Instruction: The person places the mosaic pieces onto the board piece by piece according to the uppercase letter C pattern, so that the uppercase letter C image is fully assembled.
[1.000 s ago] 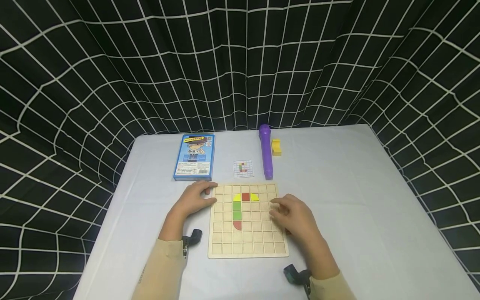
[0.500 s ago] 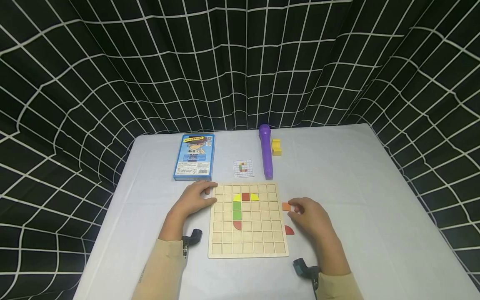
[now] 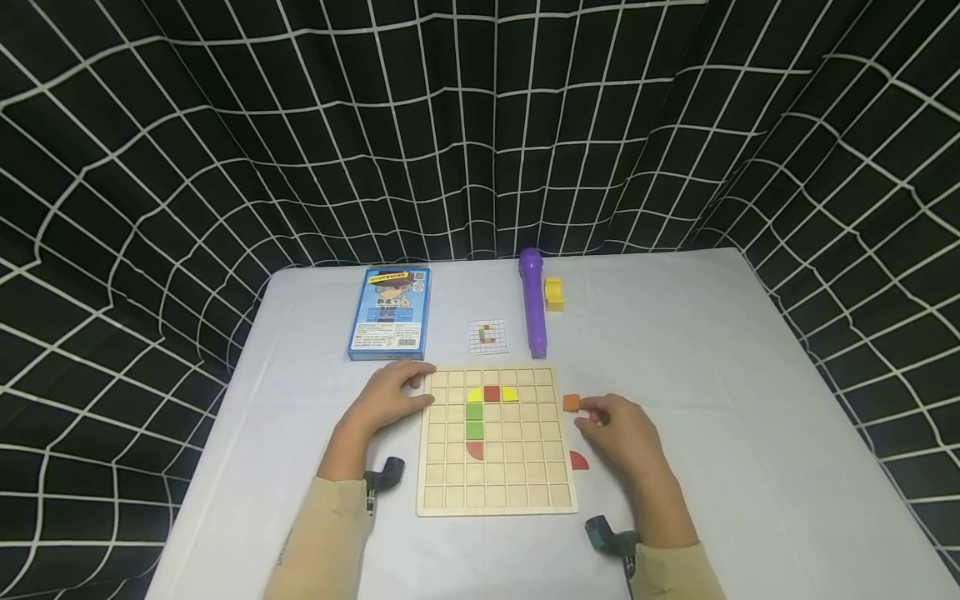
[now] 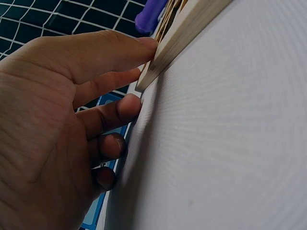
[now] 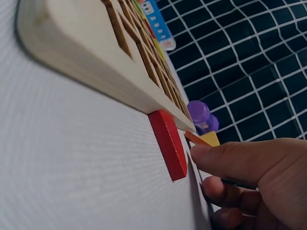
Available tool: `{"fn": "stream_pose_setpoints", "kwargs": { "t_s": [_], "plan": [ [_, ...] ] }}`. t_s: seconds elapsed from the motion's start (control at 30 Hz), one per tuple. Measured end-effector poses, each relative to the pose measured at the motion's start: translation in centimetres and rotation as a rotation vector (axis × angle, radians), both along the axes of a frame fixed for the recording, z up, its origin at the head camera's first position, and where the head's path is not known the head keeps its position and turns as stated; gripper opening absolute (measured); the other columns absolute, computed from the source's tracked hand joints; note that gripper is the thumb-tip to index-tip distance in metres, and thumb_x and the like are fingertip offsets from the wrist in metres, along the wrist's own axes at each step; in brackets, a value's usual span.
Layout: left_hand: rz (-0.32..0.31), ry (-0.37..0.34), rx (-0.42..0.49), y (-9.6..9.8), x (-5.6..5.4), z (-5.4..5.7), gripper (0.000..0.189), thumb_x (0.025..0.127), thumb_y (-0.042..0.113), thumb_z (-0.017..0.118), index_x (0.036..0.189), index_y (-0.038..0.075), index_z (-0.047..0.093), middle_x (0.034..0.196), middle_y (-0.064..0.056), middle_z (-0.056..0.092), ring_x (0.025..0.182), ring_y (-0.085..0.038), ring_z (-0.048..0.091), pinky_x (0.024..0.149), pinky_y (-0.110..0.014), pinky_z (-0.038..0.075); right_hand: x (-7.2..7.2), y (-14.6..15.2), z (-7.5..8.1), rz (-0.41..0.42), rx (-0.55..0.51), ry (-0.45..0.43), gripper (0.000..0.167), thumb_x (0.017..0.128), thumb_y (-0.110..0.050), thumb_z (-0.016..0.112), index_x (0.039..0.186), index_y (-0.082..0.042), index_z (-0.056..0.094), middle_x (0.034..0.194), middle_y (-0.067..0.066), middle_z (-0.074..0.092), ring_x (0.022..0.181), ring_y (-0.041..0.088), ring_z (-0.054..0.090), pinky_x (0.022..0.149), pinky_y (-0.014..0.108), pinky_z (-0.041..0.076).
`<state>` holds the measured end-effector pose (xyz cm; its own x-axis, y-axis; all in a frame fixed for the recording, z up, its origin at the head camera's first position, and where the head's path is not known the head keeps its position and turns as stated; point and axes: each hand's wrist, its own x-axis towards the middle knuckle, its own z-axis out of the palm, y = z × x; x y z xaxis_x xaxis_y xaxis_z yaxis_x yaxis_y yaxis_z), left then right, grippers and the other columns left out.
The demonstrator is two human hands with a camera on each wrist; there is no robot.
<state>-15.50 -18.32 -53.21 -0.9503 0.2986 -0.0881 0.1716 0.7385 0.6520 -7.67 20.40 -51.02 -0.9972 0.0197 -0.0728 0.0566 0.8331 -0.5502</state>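
Observation:
A square orange tile [image 3: 572, 403], tilted in the right wrist view, is at the fingertips of my right hand [image 3: 624, 429]. The index fingertip meets its right edge; the thumb shows just below it, and the index finger is hidden in the right wrist view. Near the thumb a red quarter-round tile [image 5: 169, 146] lies against the wooden grid board [image 3: 525, 492]. With thumb and index fingertips, my left hand [image 3: 390, 396] touches the board's upper left edge. Set in the board are yellow tiles [image 3: 510, 394], a dark red square [image 3: 491, 393], green squares [image 3: 474, 412] and a light red quarter-round [image 3: 475, 451].
Beyond the board lie a blue box [image 3: 390, 312], a small pattern card [image 3: 487, 337], a purple microphone-shaped stick [image 3: 532, 304] and a yellow block [image 3: 554, 294]. White cloth covers the table [image 3: 675, 333]. Black grid-lined curtains [image 3: 450, 125] surround it.
My right hand has moved right, off the board's edge, uncovering the orange and red tiles. The orange tile has since shifted slightly away and tilted. My left hand stays put.

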Motion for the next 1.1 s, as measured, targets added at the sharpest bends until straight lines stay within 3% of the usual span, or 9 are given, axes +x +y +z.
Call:
{"fn": "stream_pose_setpoints", "kwargs": {
  "t_s": [0.13,0.37,0.67,0.93,1.1],
  "plan": [
    [0.004,-0.005,-0.007,0.0,0.0,0.0,0.053,0.084,0.032,0.082,0.133,0.020,0.068,0.096,0.003,0.056,0.098,-0.021,0.051,0.091,-0.043,0.043,-0.1,-0.2,-0.1,-0.008,-0.007,0.020,0.036,0.086,-0.022,0.080,0.115,-0.003,0.073,0.080,0.000,0.058,0.074,0.020,0.051,0.065,0.036,0.041],
    [0.013,-0.013,-0.008,0.1,0.0,0.2,0.053,0.084,0.033,0.081,0.134,0.021,0.068,0.097,0.003,0.057,0.100,-0.022,0.051,0.092,-0.044,0.043,-0.5,-0.8,-0.1,0.010,0.027,0.031,0.043,0.091,-0.024,0.076,0.131,-0.007,0.069,0.077,0.000,0.054,0.070,0.019,0.048,0.060,0.034,0.038],
    [0.001,-0.011,0.003,0.2,0.0,0.1,0.052,0.085,0.032,0.081,0.133,0.020,0.068,0.095,0.003,0.055,0.097,-0.021,0.050,0.089,-0.042,0.042,-0.3,-1.2,-0.1,0.020,-0.017,0.125,0.035,0.092,-0.026,0.078,0.121,-0.007,0.073,0.076,0.000,0.053,0.068,0.018,0.046,0.059,0.034,0.039],
    [0.000,-0.008,-0.004,0.2,0.1,0.3,0.052,0.085,0.032,0.081,0.134,0.020,0.068,0.094,0.003,0.055,0.096,-0.020,0.051,0.088,-0.042,0.042,0.6,-3.6,1.4,0.138,-0.120,0.191,0.033,0.090,-0.032,0.081,0.116,-0.011,0.076,0.080,-0.007,0.053,0.065,0.013,0.045,0.055,0.029,0.039],
    [0.004,-0.011,-0.007,0.1,0.1,0.3,0.052,0.085,0.032,0.081,0.134,0.019,0.068,0.094,0.003,0.055,0.095,-0.020,0.051,0.087,-0.042,0.042,1.2,-5.5,1.3,0.240,-0.142,0.231,0.028,0.087,-0.026,0.084,0.111,-0.014,0.077,0.082,-0.011,0.055,0.069,0.010,0.046,0.059,0.027,0.042]
  ]
}}
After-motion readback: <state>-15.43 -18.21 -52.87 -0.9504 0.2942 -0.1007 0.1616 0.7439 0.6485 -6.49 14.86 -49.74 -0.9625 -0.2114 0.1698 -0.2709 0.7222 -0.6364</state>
